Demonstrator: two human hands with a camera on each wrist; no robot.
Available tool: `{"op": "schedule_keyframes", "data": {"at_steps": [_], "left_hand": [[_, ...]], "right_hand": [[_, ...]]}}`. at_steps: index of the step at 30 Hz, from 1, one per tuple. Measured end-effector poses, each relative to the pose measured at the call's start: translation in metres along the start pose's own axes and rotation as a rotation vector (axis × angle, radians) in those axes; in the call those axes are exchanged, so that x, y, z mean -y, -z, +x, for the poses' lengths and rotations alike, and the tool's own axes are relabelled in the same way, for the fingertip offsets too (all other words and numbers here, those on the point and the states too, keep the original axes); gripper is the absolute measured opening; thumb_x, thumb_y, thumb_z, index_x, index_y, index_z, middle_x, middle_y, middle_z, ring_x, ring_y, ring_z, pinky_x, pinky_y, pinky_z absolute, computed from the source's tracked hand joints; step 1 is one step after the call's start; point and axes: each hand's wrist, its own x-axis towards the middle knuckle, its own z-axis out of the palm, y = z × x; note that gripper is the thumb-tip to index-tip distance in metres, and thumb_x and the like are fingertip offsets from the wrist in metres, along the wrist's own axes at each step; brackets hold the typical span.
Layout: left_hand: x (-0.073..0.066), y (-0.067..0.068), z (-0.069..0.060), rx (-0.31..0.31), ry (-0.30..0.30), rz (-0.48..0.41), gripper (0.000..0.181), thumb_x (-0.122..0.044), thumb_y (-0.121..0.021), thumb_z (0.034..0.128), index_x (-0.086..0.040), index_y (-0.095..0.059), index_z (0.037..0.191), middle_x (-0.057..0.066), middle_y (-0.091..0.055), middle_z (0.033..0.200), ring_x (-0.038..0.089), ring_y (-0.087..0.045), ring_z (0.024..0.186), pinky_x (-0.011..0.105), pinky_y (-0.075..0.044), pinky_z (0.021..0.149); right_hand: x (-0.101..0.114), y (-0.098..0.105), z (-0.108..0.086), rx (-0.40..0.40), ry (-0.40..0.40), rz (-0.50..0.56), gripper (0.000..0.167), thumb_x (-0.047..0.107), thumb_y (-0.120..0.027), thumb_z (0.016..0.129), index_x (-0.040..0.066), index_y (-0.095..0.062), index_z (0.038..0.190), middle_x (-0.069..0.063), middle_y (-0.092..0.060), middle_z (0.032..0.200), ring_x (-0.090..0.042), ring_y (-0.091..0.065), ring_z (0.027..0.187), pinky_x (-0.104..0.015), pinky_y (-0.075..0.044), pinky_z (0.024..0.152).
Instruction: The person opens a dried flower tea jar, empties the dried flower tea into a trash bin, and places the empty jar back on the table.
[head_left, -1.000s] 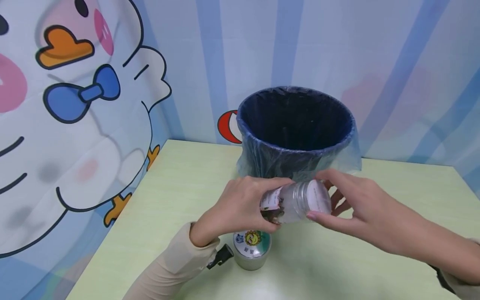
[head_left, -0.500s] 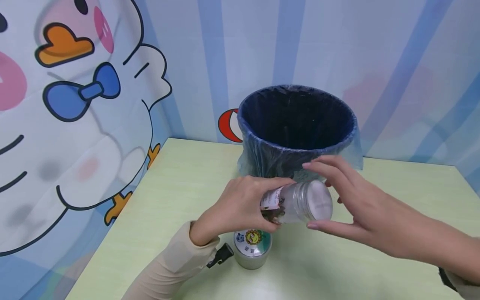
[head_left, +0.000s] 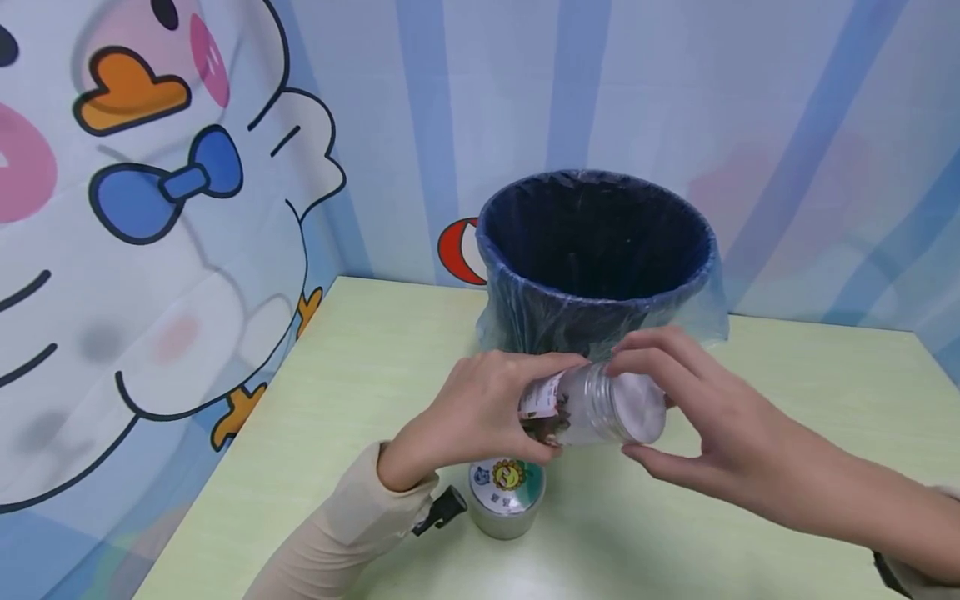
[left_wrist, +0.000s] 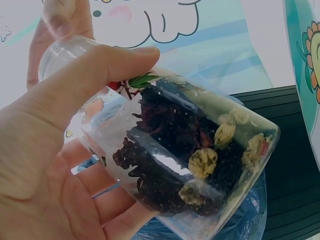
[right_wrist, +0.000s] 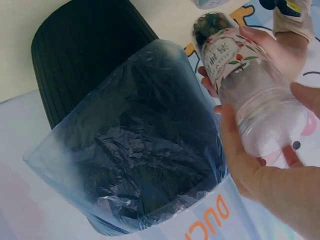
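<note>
One jar (head_left: 573, 410) is gripped by the left hand (head_left: 474, 410); the lid (head_left: 642, 408), still on, is held by the right hand (head_left: 727, 429).

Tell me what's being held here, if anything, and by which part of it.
A jar: the left grip holds it around the body; the right grip has its fingers around the lid.
</note>
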Motion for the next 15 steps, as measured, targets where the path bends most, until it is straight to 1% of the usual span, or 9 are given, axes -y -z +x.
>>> {"op": "schedule_keyframes", "data": {"at_steps": [2,4,6,8,10,12,14,15], "left_hand": [[0.0002,-0.0003,-0.0004,0.003,-0.001,-0.002,0.080,-0.032,-0.093,0.0671,-0.022,-0.060,0.139,-0.004,-0.070,0.112,0.010,-0.059,0.087,0.026,-0.048,0.068],[0.0004,-0.0009,-0.0008,0.007,-0.003,-0.007,0.079,-0.032,-0.093,0.0674,-0.022,-0.060,0.138,-0.004,-0.070,0.112,0.010,-0.059,0.086,0.025,-0.048,0.069],[0.0008,-0.0012,-0.0010,0.008,-0.008,-0.006,0.078,-0.033,-0.093,0.0676,-0.022,-0.060,0.138,-0.004,-0.070,0.112,0.010,-0.059,0.087,0.025,-0.048,0.069],[0.0011,-0.0011,-0.0012,0.007,-0.013,-0.004,0.079,-0.033,-0.093,0.0675,-0.021,-0.060,0.138,-0.004,-0.070,0.113,0.010,-0.060,0.088,0.025,-0.049,0.070],[0.0013,-0.0002,-0.0013,0.005,-0.017,-0.002,0.080,-0.033,-0.093,0.0674,-0.021,-0.059,0.139,-0.004,-0.070,0.113,0.010,-0.060,0.088,0.026,-0.049,0.069],[0.0015,0.0008,-0.0014,0.000,-0.022,0.002,0.081,-0.032,-0.093,0.0670,-0.021,-0.059,0.139,-0.004,-0.070,0.113,0.010,-0.060,0.087,0.026,-0.049,0.069],[0.0012,-0.0004,-0.0012,-0.005,-0.028,0.002,0.080,-0.032,-0.093,0.0670,-0.021,-0.059,0.138,-0.005,-0.070,0.112,0.009,-0.059,0.086,0.026,-0.049,0.068],[0.0013,-0.0012,-0.0009,-0.008,-0.032,0.000,0.079,-0.032,-0.093,0.0672,-0.021,-0.059,0.138,-0.005,-0.070,0.111,0.009,-0.059,0.085,0.025,-0.048,0.067]], "right_hand": [[0.0001,0.0015,0.0008,0.026,0.027,-0.005,0.071,0.001,-0.086,0.073,0.017,-0.051,0.133,-0.002,-0.045,0.137,-0.016,-0.050,0.114,-0.025,-0.055,0.079],[0.0006,0.0020,0.0015,0.048,0.035,0.005,0.073,0.000,-0.087,0.070,0.018,-0.052,0.131,-0.002,-0.043,0.139,-0.018,-0.049,0.118,-0.027,-0.056,0.082],[0.0015,0.0022,0.0019,0.062,0.018,0.010,0.071,0.005,-0.088,0.072,0.021,-0.051,0.130,-0.002,-0.041,0.142,-0.019,-0.048,0.120,-0.029,-0.057,0.082],[0.0027,0.0024,0.0021,0.055,-0.002,-0.010,0.068,0.015,-0.088,0.076,0.022,-0.051,0.133,-0.003,-0.039,0.144,-0.020,-0.050,0.120,-0.032,-0.058,0.079],[0.0039,0.0023,0.0027,0.024,-0.020,-0.058,0.063,0.027,-0.084,0.082,0.021,-0.050,0.135,-0.004,-0.040,0.143,-0.019,-0.055,0.112,-0.031,-0.058,0.072],[0.0046,0.0016,0.0039,-0.027,-0.028,-0.134,0.060,0.039,-0.078,0.087,0.018,-0.051,0.136,-0.005,-0.044,0.137,-0.015,-0.058,0.096,-0.027,-0.055,0.064],[0.0047,0.0010,0.0033,-0.063,-0.045,-0.201,0.057,0.044,-0.073,0.090,0.015,-0.053,0.134,-0.004,-0.049,0.127,-0.009,-0.055,0.082,-0.023,-0.051,0.057],[0.0045,0.0008,0.0029,-0.072,-0.056,-0.217,0.056,0.044,-0.072,0.090,0.012,-0.054,0.133,-0.003,-0.051,0.122,-0.006,-0.052,0.076,-0.022,-0.049,0.054]]}}
